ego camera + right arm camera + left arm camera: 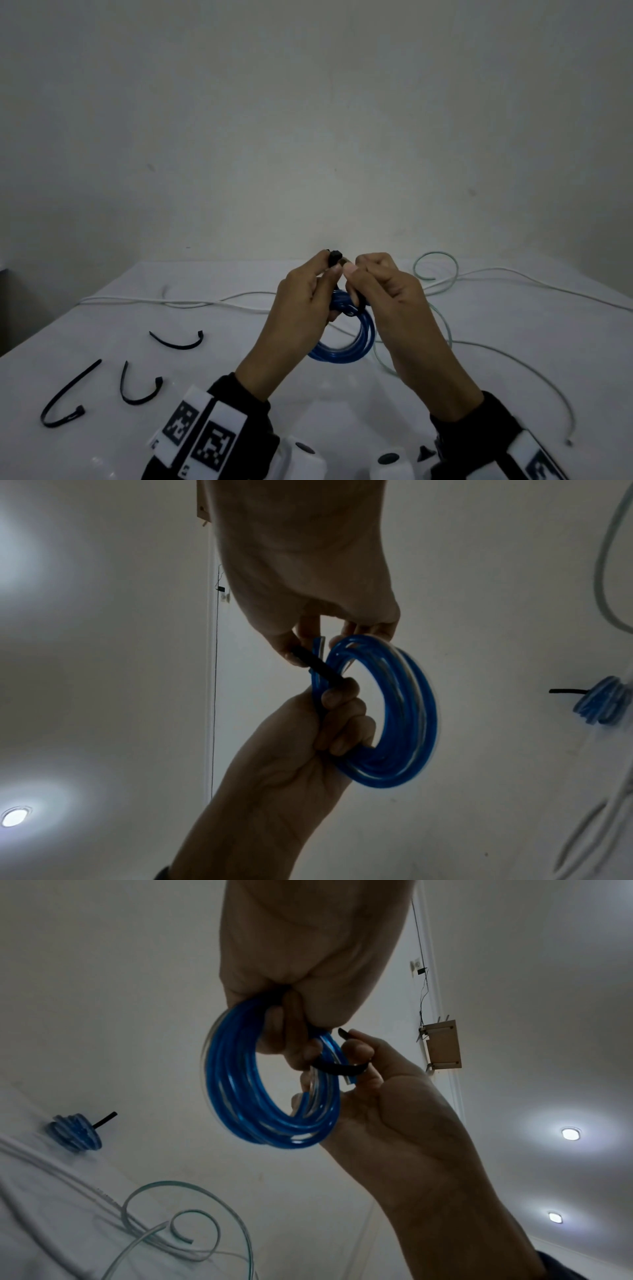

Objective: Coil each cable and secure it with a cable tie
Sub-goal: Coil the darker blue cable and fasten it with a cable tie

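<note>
Both hands hold a coiled blue cable [356, 339] up above the white table [222, 353]. My left hand [327, 270] has its fingers curled through the coil [394, 710] and pinches the head of a black cable tie [334, 257] at the top. My right hand [352, 272] pinches the strap of the same tie [337, 1068], which crosses the coil's strands [240, 1069]. In the right wrist view the tie [316, 665] runs from the right fingertips down to the left fingers. Whether the tie is locked is hidden by the fingers.
Three spare black ties [181, 342] [137, 389] [66, 397] lie on the table's left. A loose white cable [171, 303] and a pale green cable [442, 274] sprawl across the back and right. Another blue coil with a black tie [75, 1133] lies on the table.
</note>
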